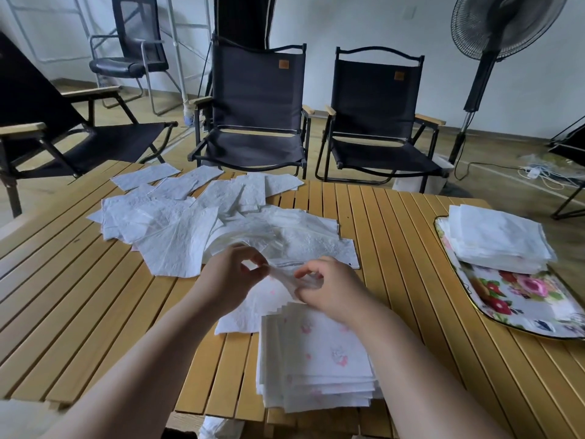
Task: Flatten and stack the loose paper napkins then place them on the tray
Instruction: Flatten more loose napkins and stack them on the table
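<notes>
on your far left the loose napkins (pixel 177 217) lie scattered and overlapping across the slatted table (pixel 79 296), still unsorted, so most of the work looks ahead of you. your left hand (pixel 232 274) pinches one end of a thin crumpled napkin (pixel 285 277), thumb and fingertips closed on it. your right hand (pixel 326 289) pinches the other end the same way, so the two of you can pull it taut and smooth it. just below, near the table's front edge, sits your working stack (pixel 319 359), squared up and close so each flattened sheet drops straight on. far right, the floral tray (pixel 519 299) already carries a finished pile (pixel 497 239), kept well apart from the mess.
</notes>
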A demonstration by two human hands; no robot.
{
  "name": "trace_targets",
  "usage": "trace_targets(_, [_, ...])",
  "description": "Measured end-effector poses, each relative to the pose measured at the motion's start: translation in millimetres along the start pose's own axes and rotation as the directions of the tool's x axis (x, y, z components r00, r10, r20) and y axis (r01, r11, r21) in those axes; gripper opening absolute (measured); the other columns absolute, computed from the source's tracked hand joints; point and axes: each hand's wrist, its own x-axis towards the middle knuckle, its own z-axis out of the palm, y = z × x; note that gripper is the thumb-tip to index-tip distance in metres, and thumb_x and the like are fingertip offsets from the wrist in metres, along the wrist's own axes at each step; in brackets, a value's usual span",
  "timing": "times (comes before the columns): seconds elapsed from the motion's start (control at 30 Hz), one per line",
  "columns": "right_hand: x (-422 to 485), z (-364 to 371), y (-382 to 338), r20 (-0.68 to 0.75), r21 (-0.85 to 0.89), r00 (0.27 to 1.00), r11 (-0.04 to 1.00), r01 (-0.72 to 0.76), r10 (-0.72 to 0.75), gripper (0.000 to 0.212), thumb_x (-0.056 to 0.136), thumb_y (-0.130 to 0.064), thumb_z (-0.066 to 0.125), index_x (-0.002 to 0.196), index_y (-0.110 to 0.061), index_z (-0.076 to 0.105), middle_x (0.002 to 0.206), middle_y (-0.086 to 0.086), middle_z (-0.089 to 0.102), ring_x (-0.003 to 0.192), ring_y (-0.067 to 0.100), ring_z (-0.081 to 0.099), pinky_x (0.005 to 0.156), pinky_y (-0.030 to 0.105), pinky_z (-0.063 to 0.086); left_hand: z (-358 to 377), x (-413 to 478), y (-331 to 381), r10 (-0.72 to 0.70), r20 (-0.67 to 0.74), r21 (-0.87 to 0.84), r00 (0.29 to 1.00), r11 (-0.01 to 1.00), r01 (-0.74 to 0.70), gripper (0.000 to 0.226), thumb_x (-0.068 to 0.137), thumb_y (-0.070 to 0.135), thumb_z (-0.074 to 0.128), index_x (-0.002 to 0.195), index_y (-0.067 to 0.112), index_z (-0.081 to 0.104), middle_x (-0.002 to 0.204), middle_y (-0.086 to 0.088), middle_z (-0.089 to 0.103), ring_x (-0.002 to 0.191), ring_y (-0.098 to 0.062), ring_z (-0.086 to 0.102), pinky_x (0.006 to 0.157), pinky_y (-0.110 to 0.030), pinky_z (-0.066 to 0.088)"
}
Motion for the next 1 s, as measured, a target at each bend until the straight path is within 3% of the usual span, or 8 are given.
trace_targets(0.13, [0,-4,0,-0.103,0.079,0.994,0.997,-0.022,0.03,0.016,0.093,-0.023,0.061,0.09,-0.029,0.076,0.08,-0.008,0.07,0.07,0.019,0.066,0.058,0.031,0.053,-2,-2,1,-0.026,0.012,-0.054,1.0,0.998,0.027,0.005,0.095,0.029,0.064,0.09,0.029,0.065,0.086,0.01,0.066,0.065,-0.014,0.063,0.047,-0.017,0.042])
trace_targets(0.23, [-2,-8,1,-0.113,0.195,0.993,0.981,-0.018,0.041,0.015,0.097,-0.027,0.063,0.101,-0.029,0.077,0.095,-0.011,0.073,0.079,0.014,0.07,0.051,0.019,0.052,-1,-2,0,-0.032,0.039,-0.09,0.999,0.995,0.035,0.006,0.09,0.031,0.07,0.092,0.034,0.066,0.085,0.004,0.071,0.072,-0.03,0.068,0.053,-0.032,0.051])
trace_targets(0.37, [-4,-9,0,-0.091,0.266,0.995,0.964,-0.009,0.034,0.017,0.097,-0.027,0.065,0.11,-0.024,0.076,0.103,-0.008,0.072,0.089,0.011,0.067,0.05,0.008,0.045,1,-2,-3,-0.003,0.068,-0.051,0.998,0.999,0.006,0.012,0.087,0.03,0.074,0.09,0.039,0.068,0.089,0.009,0.07,0.076,-0.011,0.067,0.064,-0.035,0.055])
trace_targets(0.5, [-8,-16,-4,-0.031,0.32,1.0,0.947,0.002,0.008,0.018,0.084,-0.03,0.081,0.1,-0.034,0.072,0.094,-0.01,0.069,0.086,0.018,0.067,0.052,0.019,0.052,-1,1,-2,-0.001,0.024,-0.114,1.0,0.993,0.003,0.018,0.089,0.011,0.07,0.084,0.028,0.068,0.078,0.012,0.069,0.075,-0.004,0.065,0.069,-0.031,0.052])
trace_targets(0.6, [-9,-17,-2,-0.017,0.257,0.999,0.966,0.035,-0.032,0.02,0.08,-0.026,0.083,0.094,-0.024,0.068,0.087,-0.003,0.068,0.076,0.021,0.063,0.053,0.024,0.05,-4,1,1,-0.035,-0.002,-0.154,0.999,0.987,0.034,0.028,0.088,0.002,0.064,0.075,0.026,0.065,0.062,0.013,0.063,0.058,0.004,0.055,0.055,-0.013,0.041])
trace_targets(0.73, [-8,-18,2,-0.133,0.197,0.99,0.978,0.069,-0.043,0.037,0.09,-0.026,0.07,0.066,-0.015,0.044,0.074,0.013,0.051,0.064,0.023,0.043,0.06,0.031,0.03,-6,0,6,-0.105,-0.035,-0.22,0.994,0.971,0.094,0.016,0.092,0.006,0.059,0.082,0.013,0.068,0.063,0.003,0.06,0.045,0.002,0.045,0.043,-0.013,0.031])
trace_targets(0.87, [-6,-17,0,-0.162,0.313,0.986,0.945,0.095,-0.046,0.053,0.085,-0.057,0.058,0.091,-0.005,0.063,0.088,0.019,0.067,0.082,0.04,0.061,0.066,0.037,0.047,-7,-1,9,-0.155,-0.029,-0.405,0.988,0.905,0.13,0.015,0.095,0.01,0.059,0.086,0.002,0.067,0.065,-0.002,0.055,0.046,0.0,0.04,0.048,-0.017,0.029])
trace_targets(1.0, [-4,-19,-1,-0.187,0.416,0.982,0.907,0.064,0.017,0.029,0.094,-0.043,0.065,0.093,-0.015,0.074,0.088,0.01,0.074,0.088,0.033,0.069,0.072,0.037,0.052,-6,-2,11,-0.171,0.028,-0.492,0.985,0.856,0.162,0.025,0.095,0.023,0.063,0.089,-0.001,0.07,0.072,-0.001,0.063,0.054,0.0,0.05,0.054,-0.017,0.037])
